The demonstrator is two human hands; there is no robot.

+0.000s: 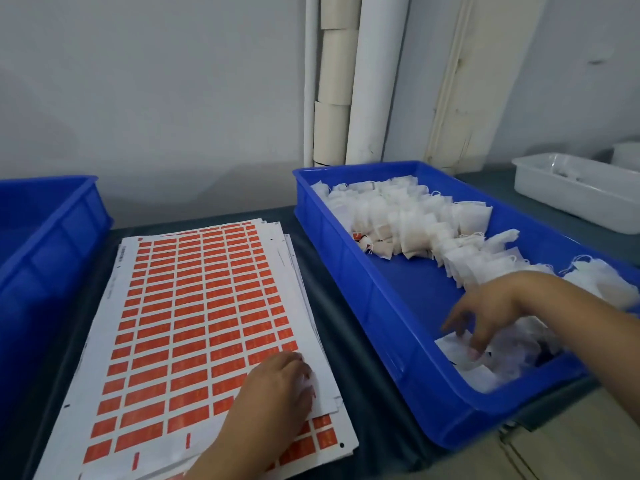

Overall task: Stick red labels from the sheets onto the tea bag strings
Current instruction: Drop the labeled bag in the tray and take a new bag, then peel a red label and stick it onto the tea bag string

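Tea bags [408,216] lie heaped in the blue tray [391,306] on the tabletop [353,393]. The right hand [491,313], fingers spread, reaches among them. The left hand [277,393] rests curled on the label sheets [194,306]; whether it pinches a label cannot be told.

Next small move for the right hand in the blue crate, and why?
Probably pinch one loose white tea bag and lift it out: the right hand hovers with spread fingers in the blue plastic crate, gripping nothing, while the left hand rests on the red label sheet.
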